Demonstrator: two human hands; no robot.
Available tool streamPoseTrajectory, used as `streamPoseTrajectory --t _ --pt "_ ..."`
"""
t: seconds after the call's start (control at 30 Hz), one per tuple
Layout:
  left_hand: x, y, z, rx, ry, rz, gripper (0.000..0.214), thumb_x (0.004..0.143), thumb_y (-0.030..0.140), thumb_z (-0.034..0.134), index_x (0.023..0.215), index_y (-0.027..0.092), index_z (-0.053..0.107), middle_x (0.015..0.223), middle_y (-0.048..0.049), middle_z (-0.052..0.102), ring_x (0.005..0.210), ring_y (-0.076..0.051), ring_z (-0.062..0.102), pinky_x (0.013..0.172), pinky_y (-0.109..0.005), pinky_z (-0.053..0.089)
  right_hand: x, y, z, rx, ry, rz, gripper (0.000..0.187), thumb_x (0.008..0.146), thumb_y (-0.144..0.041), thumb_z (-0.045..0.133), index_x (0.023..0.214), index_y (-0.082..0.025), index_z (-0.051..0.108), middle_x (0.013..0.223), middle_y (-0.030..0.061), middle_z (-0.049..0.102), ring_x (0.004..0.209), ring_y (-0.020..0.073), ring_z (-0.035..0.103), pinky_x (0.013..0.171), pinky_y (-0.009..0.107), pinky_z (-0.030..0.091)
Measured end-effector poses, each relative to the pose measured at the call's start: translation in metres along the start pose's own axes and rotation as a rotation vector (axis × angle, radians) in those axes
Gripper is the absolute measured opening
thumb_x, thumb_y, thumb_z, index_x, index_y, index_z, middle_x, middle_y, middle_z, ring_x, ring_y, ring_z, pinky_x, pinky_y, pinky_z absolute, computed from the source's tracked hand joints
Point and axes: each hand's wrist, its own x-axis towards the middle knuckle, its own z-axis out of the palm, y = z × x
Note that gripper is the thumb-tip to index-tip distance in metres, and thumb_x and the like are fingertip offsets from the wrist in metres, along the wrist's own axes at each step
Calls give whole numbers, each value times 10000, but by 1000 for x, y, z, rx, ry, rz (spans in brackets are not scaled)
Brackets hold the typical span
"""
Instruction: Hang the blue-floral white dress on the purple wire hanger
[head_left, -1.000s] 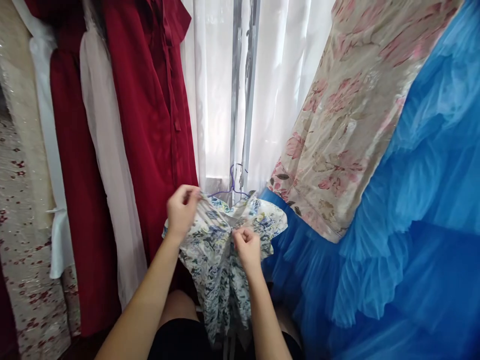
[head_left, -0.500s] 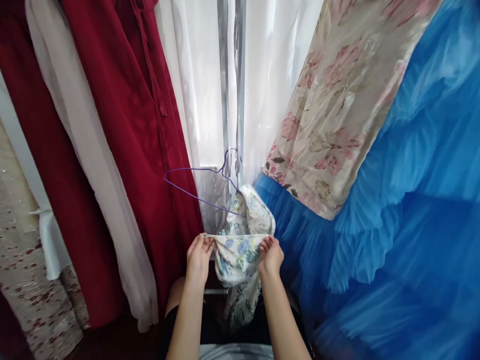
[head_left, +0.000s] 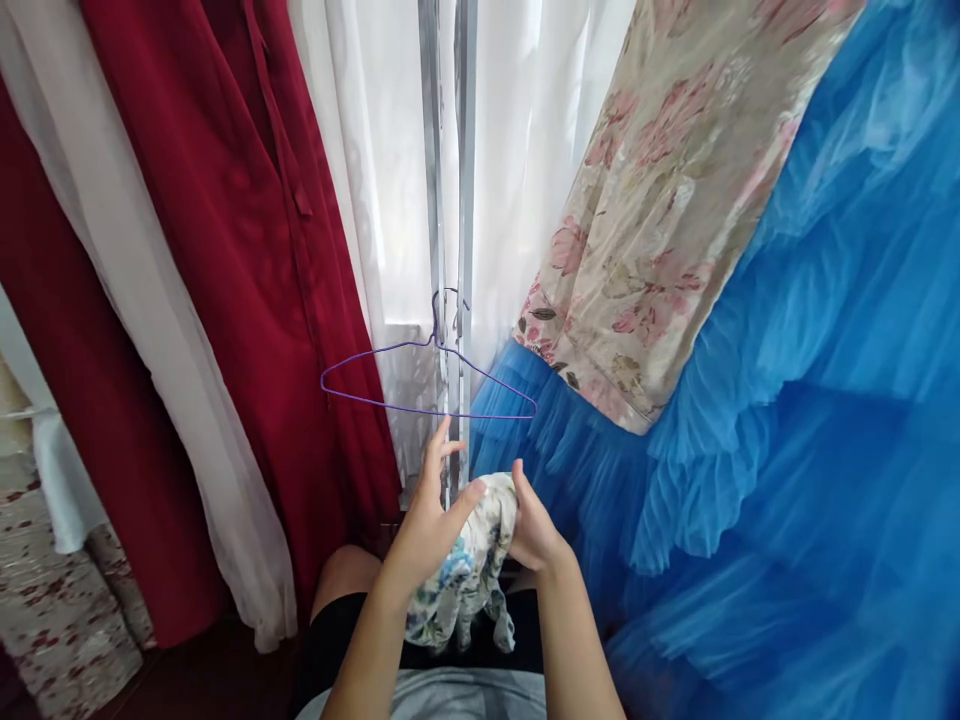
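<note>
A floral garment [head_left: 480,535], white with blue and green flowers, lies bunched between my hands above my lap. My left hand [head_left: 431,515] has its fingers stretched upward and apart, its thumb against the garment's upper edge. The tip of its forefinger comes up to the lower bar of a purple wire hanger [head_left: 397,407], and I cannot tell whether they touch. The hanger is bare, its hook up by the metal uprights. My right hand [head_left: 536,525] holds the garment from the right, thumb raised, its other fingers mostly hidden behind the cloth.
Two metal uprights [head_left: 465,180] stand ahead before a white curtain [head_left: 525,150]. Dark red cloth [head_left: 202,250] and a pale sheer length [head_left: 150,290] hang at left. To the right hang a beige floral garment [head_left: 637,250] and a wide blue tulle skirt [head_left: 825,480].
The floral garment has come off the hanger and is gathered lower, nearer my body. My left hand has let go of its edge and spread its fingers. The hanger now hangs bare.
</note>
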Motion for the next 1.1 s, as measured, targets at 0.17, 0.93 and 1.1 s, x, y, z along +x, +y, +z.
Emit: streamPoseTrajectory --t 0.17,0.93,1.1 --pt "-27 -18 -13 30 -582 -189 440 967 499 506 1232 194 680 1173 -80 700 1072 -255 629 976 -357 476 -34 -10 -11 -43 -52 -80 557 590 -620 868 869 -160 724 738 81 742 709 255 722 641 325 564" --pt "56 -60 -266 1163 -170 -10 226 844 355 562 885 275 769 1153 -56 731 1184 -350 511 1084 -579 257 84 -73 12 -1322 407 -549 287 850 -306 655 1104 -209 748 1077 110 768 994 313 683 865 377 467" --pt "106 -32 -269 1147 -90 112 245 853 325 505 938 239 717 1289 -55 665 1136 -300 516 996 -443 402 108 -59 -12 -1535 522 -359 280 943 -337 540 804 -180 726 785 126 741 775 265 674 645 294 379"
